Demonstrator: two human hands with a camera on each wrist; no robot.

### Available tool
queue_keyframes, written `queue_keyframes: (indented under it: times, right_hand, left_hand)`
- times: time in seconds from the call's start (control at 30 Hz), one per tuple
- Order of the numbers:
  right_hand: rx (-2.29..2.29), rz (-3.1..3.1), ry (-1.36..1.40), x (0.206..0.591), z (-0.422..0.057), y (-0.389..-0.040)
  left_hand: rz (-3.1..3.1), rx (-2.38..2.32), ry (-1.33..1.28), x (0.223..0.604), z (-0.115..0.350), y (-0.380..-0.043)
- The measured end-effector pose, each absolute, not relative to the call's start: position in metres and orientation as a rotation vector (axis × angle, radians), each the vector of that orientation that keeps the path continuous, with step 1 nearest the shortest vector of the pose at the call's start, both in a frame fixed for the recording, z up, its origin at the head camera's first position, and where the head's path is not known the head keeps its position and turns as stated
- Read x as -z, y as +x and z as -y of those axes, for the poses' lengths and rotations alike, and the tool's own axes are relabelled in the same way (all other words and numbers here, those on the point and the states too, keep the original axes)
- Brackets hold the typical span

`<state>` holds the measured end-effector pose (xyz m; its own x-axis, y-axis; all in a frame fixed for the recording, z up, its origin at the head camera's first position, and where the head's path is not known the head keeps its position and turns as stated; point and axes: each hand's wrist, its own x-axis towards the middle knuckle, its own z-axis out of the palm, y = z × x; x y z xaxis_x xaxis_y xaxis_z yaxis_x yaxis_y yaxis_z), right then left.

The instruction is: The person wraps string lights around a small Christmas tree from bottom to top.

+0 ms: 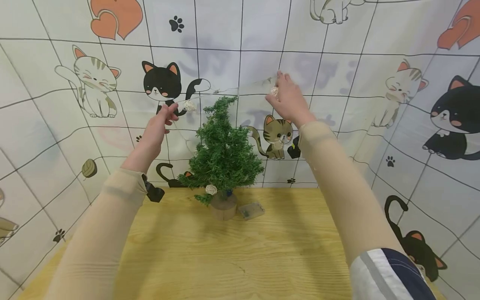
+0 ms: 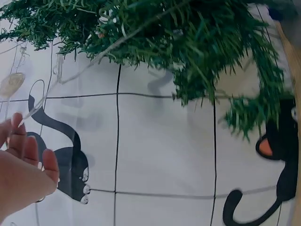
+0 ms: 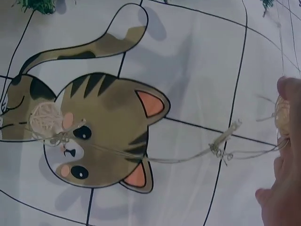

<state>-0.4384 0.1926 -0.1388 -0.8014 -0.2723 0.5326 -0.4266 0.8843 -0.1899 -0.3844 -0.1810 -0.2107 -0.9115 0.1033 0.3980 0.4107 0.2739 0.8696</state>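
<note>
A thin wire string with pale woven balls stretches between my raised hands, just above and behind the top of a small green artificial tree point(image 1: 226, 154). My left hand point(image 1: 151, 131), left of the treetop, pinches the wire point(image 2: 77, 74) near one woven ball point(image 1: 189, 106). To the right and higher up, my right hand point(image 1: 288, 98) grips the string at another woven ball point(image 3: 283, 117), partly hidden by its fingers. From there a length of string hangs down with a further ball point(image 3: 46, 120). One ball point(image 1: 211, 189) sits low on the tree's front branches.
The tree stands on a round wooden base point(image 1: 223, 211) near the back of the wooden table point(image 1: 232, 258). A flat translucent case point(image 1: 251, 211) lies beside the base. Close behind hangs a cat-print cloth point(image 1: 258, 33), which also covers both sides.
</note>
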Motion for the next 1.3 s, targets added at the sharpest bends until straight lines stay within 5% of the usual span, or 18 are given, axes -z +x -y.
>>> queue_keyframes:
  times: [0.53, 1.3]
  right_hand:
    - [-0.249, 2.764, 0.323, 0.193, -0.177, -0.446]
    - [-0.079, 2.908, 0.45, 0.244, -0.165, -0.437]
  left_hand:
    - [2.388, 1.849, -0.359, 0.242, 0.174, -0.419]
    - [2.725, 1.786, -0.249, 0.279, 0.176, -0.426]
